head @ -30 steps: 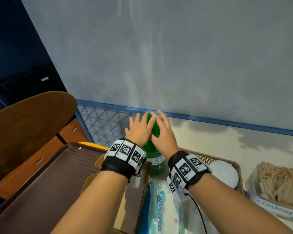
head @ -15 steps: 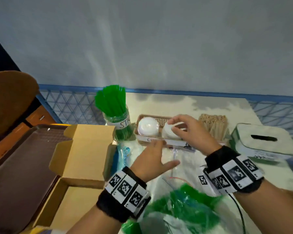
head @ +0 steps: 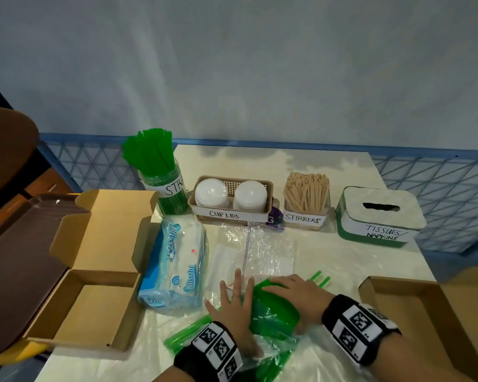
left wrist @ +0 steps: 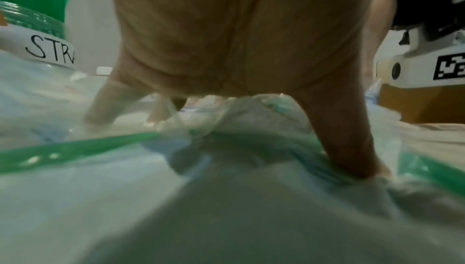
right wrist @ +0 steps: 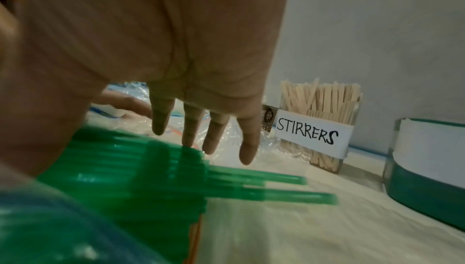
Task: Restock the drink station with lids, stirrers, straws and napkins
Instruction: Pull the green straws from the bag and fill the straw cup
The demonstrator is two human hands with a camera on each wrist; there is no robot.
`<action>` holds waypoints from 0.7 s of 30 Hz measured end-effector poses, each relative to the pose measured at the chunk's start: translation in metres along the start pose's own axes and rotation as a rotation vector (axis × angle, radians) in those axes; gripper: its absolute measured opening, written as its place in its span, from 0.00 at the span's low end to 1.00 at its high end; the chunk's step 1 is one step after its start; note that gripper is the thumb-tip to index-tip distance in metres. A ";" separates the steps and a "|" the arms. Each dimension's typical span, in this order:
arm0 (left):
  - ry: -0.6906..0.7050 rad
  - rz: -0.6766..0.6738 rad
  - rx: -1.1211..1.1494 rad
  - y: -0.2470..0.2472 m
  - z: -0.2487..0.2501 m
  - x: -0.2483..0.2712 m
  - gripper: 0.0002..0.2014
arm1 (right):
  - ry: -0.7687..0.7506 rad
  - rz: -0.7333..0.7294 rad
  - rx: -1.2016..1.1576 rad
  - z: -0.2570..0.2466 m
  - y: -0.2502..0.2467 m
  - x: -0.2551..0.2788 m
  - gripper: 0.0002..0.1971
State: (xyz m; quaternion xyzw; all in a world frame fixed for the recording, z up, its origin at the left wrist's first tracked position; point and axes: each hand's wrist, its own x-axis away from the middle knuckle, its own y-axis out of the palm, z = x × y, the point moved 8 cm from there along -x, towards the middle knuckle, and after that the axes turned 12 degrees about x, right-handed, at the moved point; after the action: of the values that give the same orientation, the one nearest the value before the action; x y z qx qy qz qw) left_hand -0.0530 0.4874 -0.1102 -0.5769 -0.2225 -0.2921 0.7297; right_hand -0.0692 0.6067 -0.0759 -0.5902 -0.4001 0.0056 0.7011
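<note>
Straws (head: 275, 307), green and loose, lie in a clear plastic bag (head: 262, 351) on the tabletop (head: 340, 260). Left hand (head: 236, 304) presses flat on them, its grip spread wide; right hand (head: 293, 292) rests over them, fingers straight, clasping nothing.

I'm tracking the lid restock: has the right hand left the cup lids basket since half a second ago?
Yes. The right hand has come back toward the person, away from the cup lids basket, and now rests on the bagged green straws.
</note>
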 end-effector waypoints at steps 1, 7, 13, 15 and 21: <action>-0.012 0.009 0.001 0.002 0.000 -0.001 0.68 | -0.010 -0.009 0.038 0.001 0.002 0.001 0.52; -0.008 0.010 0.033 0.005 0.002 -0.001 0.67 | -0.010 0.000 0.180 0.006 0.018 -0.002 0.59; 0.026 0.028 0.037 0.008 0.004 0.001 0.64 | -0.022 0.023 0.156 0.011 0.017 -0.008 0.55; 0.025 0.029 0.056 0.010 0.005 0.001 0.64 | -0.021 0.064 0.133 0.011 0.015 -0.011 0.53; 0.052 0.005 0.121 0.014 0.004 0.000 0.67 | 0.039 0.136 0.162 0.007 0.015 -0.022 0.43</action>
State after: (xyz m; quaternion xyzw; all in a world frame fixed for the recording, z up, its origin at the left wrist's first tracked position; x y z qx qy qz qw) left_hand -0.0436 0.4933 -0.1195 -0.5243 -0.2192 -0.2913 0.7695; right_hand -0.0814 0.6058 -0.1006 -0.5575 -0.3438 0.0742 0.7520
